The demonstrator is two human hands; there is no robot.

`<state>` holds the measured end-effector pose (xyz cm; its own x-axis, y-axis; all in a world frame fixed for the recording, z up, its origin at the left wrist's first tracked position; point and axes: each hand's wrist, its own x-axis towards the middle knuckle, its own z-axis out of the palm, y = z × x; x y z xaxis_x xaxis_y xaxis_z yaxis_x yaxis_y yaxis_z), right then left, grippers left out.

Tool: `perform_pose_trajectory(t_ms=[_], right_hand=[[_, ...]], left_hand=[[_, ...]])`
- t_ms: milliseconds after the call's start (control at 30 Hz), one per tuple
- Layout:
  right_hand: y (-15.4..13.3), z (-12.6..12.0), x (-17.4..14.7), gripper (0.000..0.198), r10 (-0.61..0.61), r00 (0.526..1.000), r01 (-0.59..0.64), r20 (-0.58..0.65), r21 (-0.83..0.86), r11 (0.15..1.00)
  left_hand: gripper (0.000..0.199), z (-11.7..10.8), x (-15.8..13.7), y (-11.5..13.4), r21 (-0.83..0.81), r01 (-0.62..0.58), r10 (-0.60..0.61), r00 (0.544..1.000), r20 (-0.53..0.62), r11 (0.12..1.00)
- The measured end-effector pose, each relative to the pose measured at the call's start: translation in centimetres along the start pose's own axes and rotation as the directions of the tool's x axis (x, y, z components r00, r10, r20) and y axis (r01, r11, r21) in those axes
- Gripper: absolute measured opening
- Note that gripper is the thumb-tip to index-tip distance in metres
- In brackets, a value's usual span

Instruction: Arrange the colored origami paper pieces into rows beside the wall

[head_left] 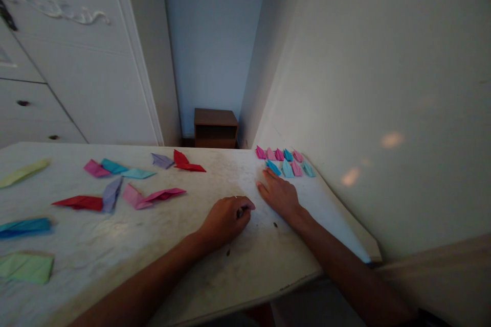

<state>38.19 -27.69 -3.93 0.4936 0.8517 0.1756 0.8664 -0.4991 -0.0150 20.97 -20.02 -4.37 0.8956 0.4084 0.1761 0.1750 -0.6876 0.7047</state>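
My left hand (226, 220) rests on the white table (180, 245) with its fingers curled in; whether it holds anything I cannot tell. My right hand (279, 194) lies flat on the table, fingers stretched toward a blue folded paper piece (273, 167). That piece belongs to two short rows of small pink and blue folded pieces (286, 161) by the wall. Larger folded papers lie to the left: a pink one (153, 196), a red one (80, 203), a purple one (111, 194) and a red one (186, 161).
More folded sheets lie at the table's left: light blue (126, 169), yellow-green (23, 172), blue (25, 227), green (26, 267). A white wall (383, 87) runs along the right. A brown wooden cabinet (215, 127) stands beyond the far edge, white drawers (57, 87) at left.
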Motion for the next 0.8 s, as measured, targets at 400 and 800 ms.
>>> perform_pose_trajectory(t_ms=[400,800], right_hand=[[1.2,-0.6,0.8,0.059,0.177,0.980,-0.167,0.094,-0.104,0.980],[0.8,-0.2,0.8,0.056,0.201,0.980,-0.196,0.011,-0.169,0.966]], left_hand=[[0.022,0.1,-0.1,-0.3,-0.004,-0.008,0.008,1.000,-0.012,1.000],[0.022,0.1,-0.1,-0.1,0.016,-0.022,0.022,1.000,-0.013,1.000]])
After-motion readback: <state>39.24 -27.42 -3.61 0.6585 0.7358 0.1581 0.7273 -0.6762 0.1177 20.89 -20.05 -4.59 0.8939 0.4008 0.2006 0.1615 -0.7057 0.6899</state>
